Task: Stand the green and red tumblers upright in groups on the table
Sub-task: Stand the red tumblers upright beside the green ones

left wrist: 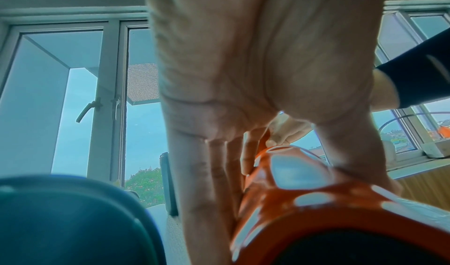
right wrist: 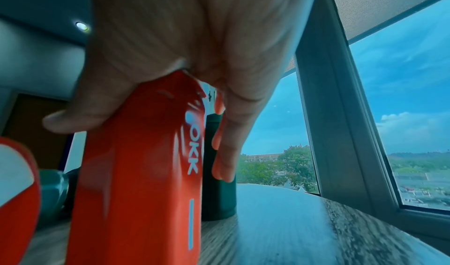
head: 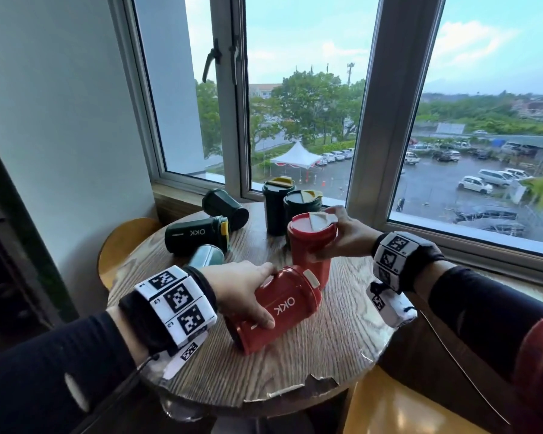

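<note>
My right hand [head: 347, 234] is wrapped round the top of the upright red tumbler [head: 311, 245], thumb on the near side and fingers curled over the far rim, and the right wrist view shows its base at or just above the table [head: 342, 333]; I cannot tell whether it has touched down. It sits just in front of two green tumblers [head: 276, 205] already standing by the window. My left hand [head: 242, 291] is clamped on the lying red tumbler [head: 276, 308], fingers over its far side and thumb across the near side close to the base. That tumbler's long axis runs from its base near my left wrist up and away to its lid, which points right and nearly touches the foot of the upright red one. So the next move, as I judge it, is mine on the left: swing the lid end up, pivoting on the base, and stand it beside its red partner without knocking it. Three more green ones [head: 198, 234] lie on their sides to the left, still to be stood up.
</note>
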